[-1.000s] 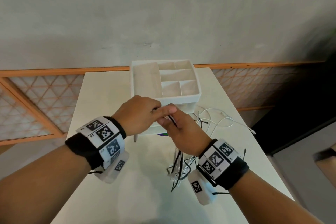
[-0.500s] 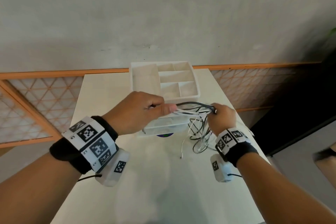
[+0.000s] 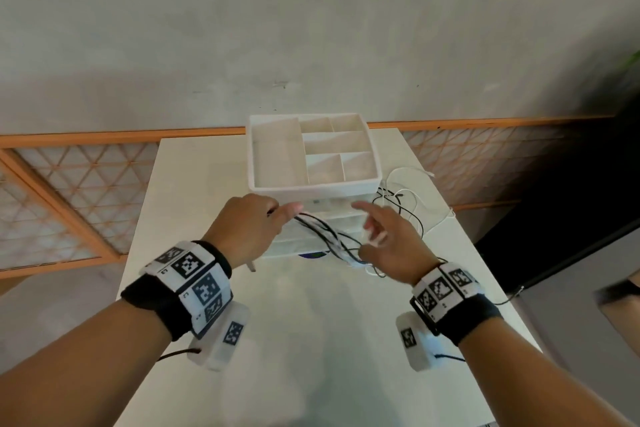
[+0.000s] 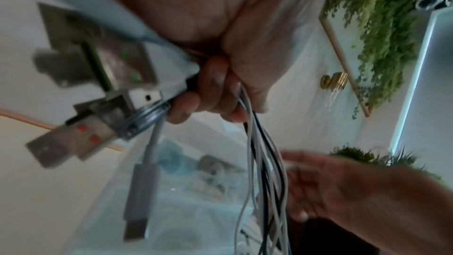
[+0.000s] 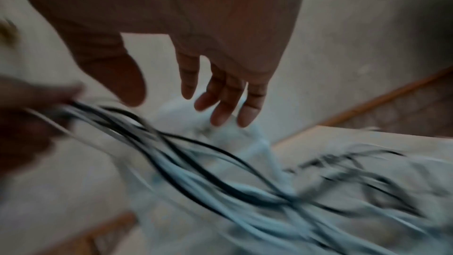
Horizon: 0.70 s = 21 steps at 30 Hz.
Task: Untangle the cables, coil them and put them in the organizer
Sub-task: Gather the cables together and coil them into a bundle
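My left hand [image 3: 254, 224] grips one end of a bundle of black and white cables [image 3: 327, 237] in front of the white organizer [image 3: 313, 185]. In the left wrist view the fingers [image 4: 215, 92] curl round the cables [image 4: 262, 172], and a white USB plug [image 4: 139, 197] hangs below. The bundle runs down to the right, under my right hand [image 3: 388, 239]. That hand is spread with straight fingers [image 5: 225, 102] and holds nothing; the cables [image 5: 196, 156] pass just below it. More loose cable [image 3: 408, 198] lies tangled on the table right of the organizer.
The organizer has several open top compartments and clear drawers below, and stands at the far middle of the white table [image 3: 304, 340]. An orange-framed lattice rail [image 3: 69, 191] and a grey wall run behind. The table's right edge [image 3: 485, 270] is close to the loose cables.
My right hand has let go of the cable loop it gripped at the right and moved left and nearer, fingers now spread. The left hand keeps its grip, and the bundle hangs lower.
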{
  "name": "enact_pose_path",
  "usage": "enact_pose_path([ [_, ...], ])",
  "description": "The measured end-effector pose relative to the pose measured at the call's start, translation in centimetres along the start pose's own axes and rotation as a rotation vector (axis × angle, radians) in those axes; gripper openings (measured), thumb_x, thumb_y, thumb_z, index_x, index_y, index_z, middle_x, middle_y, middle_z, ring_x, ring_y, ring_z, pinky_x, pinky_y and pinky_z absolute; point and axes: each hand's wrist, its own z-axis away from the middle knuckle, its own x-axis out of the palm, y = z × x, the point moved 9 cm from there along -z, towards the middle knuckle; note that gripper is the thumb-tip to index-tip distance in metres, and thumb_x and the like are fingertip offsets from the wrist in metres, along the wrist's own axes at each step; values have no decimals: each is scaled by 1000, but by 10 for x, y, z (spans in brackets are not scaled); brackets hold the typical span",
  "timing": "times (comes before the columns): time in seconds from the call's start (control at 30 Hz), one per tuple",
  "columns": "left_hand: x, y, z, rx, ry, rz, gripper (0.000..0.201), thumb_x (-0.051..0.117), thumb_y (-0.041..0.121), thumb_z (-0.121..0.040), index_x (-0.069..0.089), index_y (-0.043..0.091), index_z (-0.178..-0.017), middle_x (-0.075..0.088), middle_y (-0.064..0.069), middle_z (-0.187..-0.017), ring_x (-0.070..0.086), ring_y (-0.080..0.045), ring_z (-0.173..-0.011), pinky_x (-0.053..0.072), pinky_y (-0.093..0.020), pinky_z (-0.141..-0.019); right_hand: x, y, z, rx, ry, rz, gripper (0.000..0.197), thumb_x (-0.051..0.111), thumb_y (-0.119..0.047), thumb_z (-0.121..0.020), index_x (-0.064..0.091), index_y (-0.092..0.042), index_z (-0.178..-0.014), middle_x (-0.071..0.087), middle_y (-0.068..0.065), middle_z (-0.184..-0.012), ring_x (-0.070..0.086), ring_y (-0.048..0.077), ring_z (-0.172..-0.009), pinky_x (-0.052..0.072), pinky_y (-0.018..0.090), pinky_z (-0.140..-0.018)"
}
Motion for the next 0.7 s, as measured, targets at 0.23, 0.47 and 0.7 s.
enact_pose_path([
  [0.23, 17, 42, 9, 31, -261, 590, 61, 48, 63, -91, 69, 5, -91, 48, 4, -54, 45, -16, -51, 42, -30, -59, 9, -110, -10, -219, -61, -114, 60, 77, -14, -81, 53, -27, -135, 76, -2, -98, 74, 14, -87, 60, 34, -82],
  [0.47, 20, 22, 17, 92, -360, 490, 57, 62, 64, -84, 57, 8, -97, 57, 2, -57, 56, -13, -56, 48, -40, -70, 10, -103, -10, -187, -36, -191, 36, 75, -8, -83, 72, -22, -116, 45, -16, -41, 42, 5, -40, 35, 10, -47],
  [0.7, 21, 20, 24, 95, -410, 570, 29, 57, 39, -96, 61, 15, -80, 55, -4, -63, 57, -14, -57, 42, -36, -67, 4, -92, -9, -156, -53, -235, 17, 79, -18, -83, 75, -22, -98, 57, -10, -57, 48, 7, -49, 41, 18, -53],
])
